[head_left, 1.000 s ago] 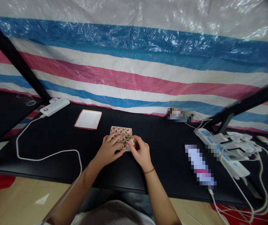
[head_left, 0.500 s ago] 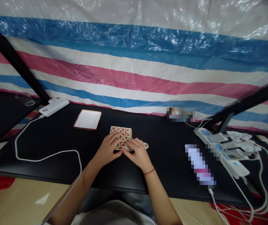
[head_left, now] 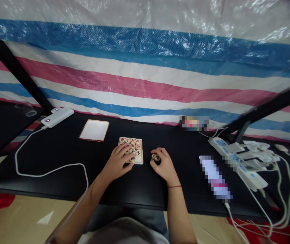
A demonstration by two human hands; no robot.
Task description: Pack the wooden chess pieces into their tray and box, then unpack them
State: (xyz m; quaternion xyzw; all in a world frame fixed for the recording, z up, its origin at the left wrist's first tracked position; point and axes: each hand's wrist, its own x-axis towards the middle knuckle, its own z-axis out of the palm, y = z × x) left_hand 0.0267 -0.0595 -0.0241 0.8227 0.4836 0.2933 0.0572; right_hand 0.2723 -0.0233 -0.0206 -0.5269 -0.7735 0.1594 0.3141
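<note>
A small pale wooden box [head_left: 140, 160] holding several round chess pieces with red and black characters sits on the black table [head_left: 58, 152]. My left hand [head_left: 117, 162] rests on the box's left side, its fingers spread over the pieces. Just right of the box, my right hand [head_left: 163, 165] curls around one round wooden piece [head_left: 155, 157] lying on the table, thumb and fingers closed on it.
A flat white lid [head_left: 94, 130] lies left of the box. A white power bank [head_left: 57, 117] with a looping cable [head_left: 48, 171] is at far left. A white power strip [head_left: 238, 159] with plugs and cords fills the right. A striped tarp [head_left: 145, 78] hangs behind.
My right hand left the box and moved right onto the loose piece on the table. My left hand stayed on the box.
</note>
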